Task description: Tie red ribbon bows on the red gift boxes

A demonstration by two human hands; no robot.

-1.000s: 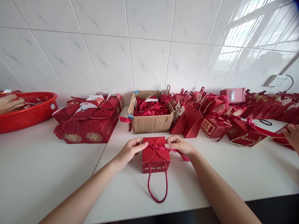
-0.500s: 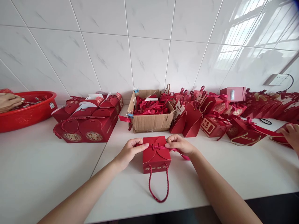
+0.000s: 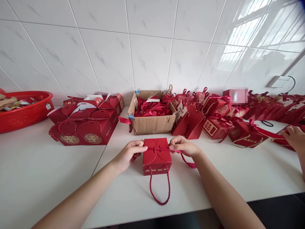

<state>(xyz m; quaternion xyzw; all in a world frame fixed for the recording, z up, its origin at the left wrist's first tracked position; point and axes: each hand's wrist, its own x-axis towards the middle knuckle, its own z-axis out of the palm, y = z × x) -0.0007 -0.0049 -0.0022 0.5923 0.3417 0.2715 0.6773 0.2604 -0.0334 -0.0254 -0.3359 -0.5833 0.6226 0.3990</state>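
Note:
A red gift box [image 3: 157,163] with a twisted red cord handle [image 3: 160,203] lying toward me stands on the white table between my hands. Across its closed top flaps runs a dark pink ribbon [image 3: 164,149], stretched nearly straight through the slots. My left hand [image 3: 132,152] pinches the ribbon at the box's left edge, thumb on top. At the right edge, my right hand [image 3: 182,146] pinches the other side, and a loose ribbon end hangs beyond it onto the table.
Behind the box stands a cardboard box [image 3: 153,124] of red ribbons. Several red gift boxes [image 3: 95,127] sit at left, near a red basin [image 3: 26,114] with another person's hand. Ribboned boxes [image 3: 218,127] line the right, where another person's hand [image 3: 295,136] holds a ribbon.
The ribbon over the box has been drawn tighter and flatter, its middle knot smaller. My left hand has moved slightly left. The view has shifted a little.

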